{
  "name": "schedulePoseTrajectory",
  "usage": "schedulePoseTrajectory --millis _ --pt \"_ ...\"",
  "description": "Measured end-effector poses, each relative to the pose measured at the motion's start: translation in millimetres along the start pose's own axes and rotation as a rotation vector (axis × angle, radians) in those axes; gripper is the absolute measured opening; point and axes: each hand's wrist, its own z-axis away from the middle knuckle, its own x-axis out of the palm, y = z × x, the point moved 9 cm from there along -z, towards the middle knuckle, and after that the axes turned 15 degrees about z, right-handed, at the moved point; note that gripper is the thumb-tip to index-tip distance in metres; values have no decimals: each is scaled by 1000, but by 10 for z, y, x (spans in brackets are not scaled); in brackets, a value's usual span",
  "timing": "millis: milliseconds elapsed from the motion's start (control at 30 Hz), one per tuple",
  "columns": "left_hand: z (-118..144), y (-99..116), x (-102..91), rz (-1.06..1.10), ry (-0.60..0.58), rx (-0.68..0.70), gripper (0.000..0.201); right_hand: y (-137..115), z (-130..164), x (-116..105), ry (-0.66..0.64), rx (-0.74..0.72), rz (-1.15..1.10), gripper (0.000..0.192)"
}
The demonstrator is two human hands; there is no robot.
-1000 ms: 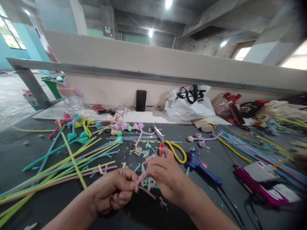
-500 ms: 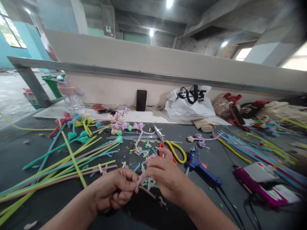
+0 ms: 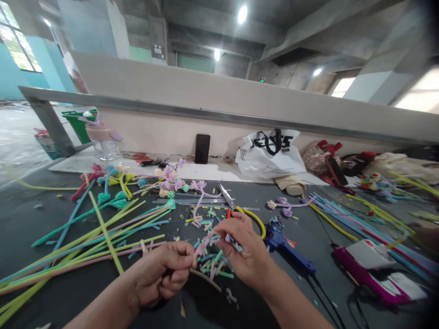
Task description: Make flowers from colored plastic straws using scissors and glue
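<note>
Low over the dark table point(image 3: 51, 292), the left hand point(image 3: 161, 276) pinches one end of a small pink fuzzy pipe-cleaner piece point(image 3: 201, 248) between thumb and forefinger, the other fingers curled; the right hand point(image 3: 245, 253) meets it from the other side, fingertips pressed on the piece's far end. Beneath lie short cut pipe-cleaner bits point(image 3: 212, 267). Just beyond, yellow-handled scissors point(image 3: 240, 211) and a blue glue gun point(image 3: 288, 244). Long green and pink stems point(image 3: 85, 242) fan out left; farther back, a white plastic bag point(image 3: 270, 153) and a black phone point(image 3: 202, 148) stand against the wall
</note>
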Motion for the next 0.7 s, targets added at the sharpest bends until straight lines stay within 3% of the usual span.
schedulePoseTrajectory --millis 100,233,300,433,567,700 --pt "-17 130 -37 -86 109 161 13 215 20 -9 82 226 -34 11" --pt "68 394 -50 -452 433 442 25 394 93 282 -53 489 -206 16" --pt "109 477 41 -610 519 523 25 458 150 437 -101 616 -378 20" --pt "133 614 322 -819 492 682 24 493 192 591 -117 722 -662 27" --pt "131 747 518 -1024 513 865 23 503 201 559 -46 773 -865 31" --pt "-11 728 612 -1113 466 965 21 535 243 537 26 836 -1018 31"
